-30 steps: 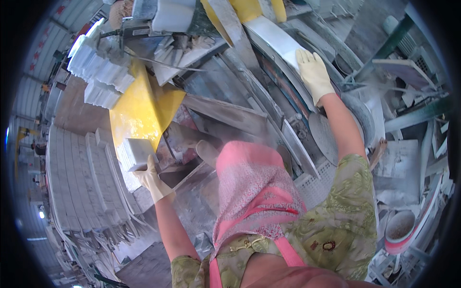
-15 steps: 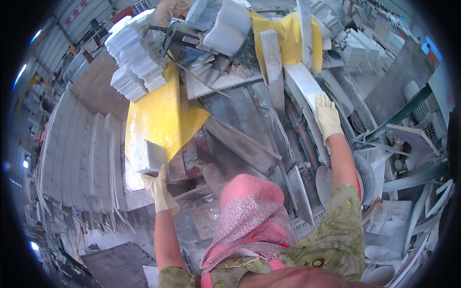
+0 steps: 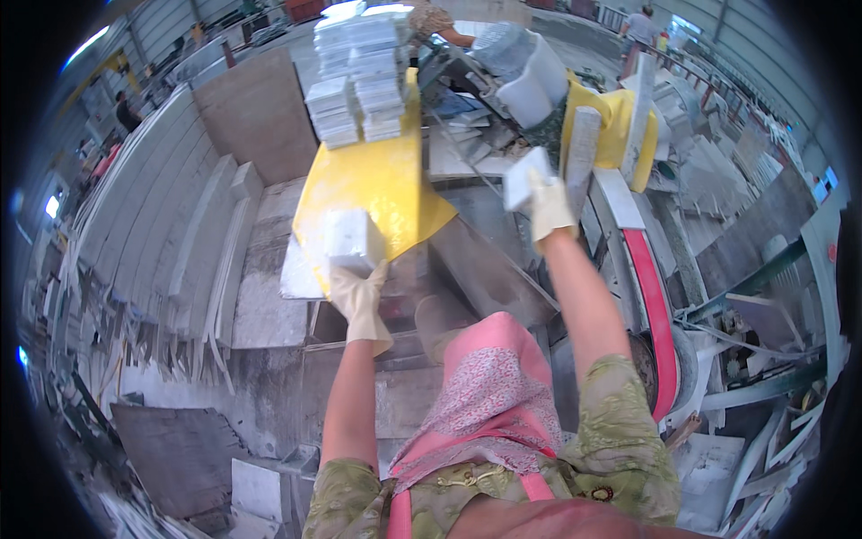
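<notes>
My left hand (image 3: 357,296), in a cream rubber glove, grips the near end of a small stack of white stone tiles (image 3: 348,235). That stack rests at the front of a shiny yellow sheet (image 3: 366,184) spread over a bench. In the air between the sheet and a narrow belt machine, my gloved right hand (image 3: 549,208) grips a white tile (image 3: 528,178), slightly blurred by motion. The machine's red belt (image 3: 654,314) runs along the right, with a white piece (image 3: 618,198) lying at its far end. Taller stacks of white tiles (image 3: 357,76) stand at the sheet's far end.
Long grey slabs (image 3: 153,198) lean in rows on the left. Upright stone posts (image 3: 582,139) and a second yellow sheet (image 3: 603,110) stand beyond the belt. A co-worker's arm (image 3: 453,36) shows at the far side. Offcuts (image 3: 709,458) lie at lower right.
My right hand has lifted off the belt machine and swung left, now with a white tile. The red belt has come into sight. My left hand stays at the stack while the view has turned.
</notes>
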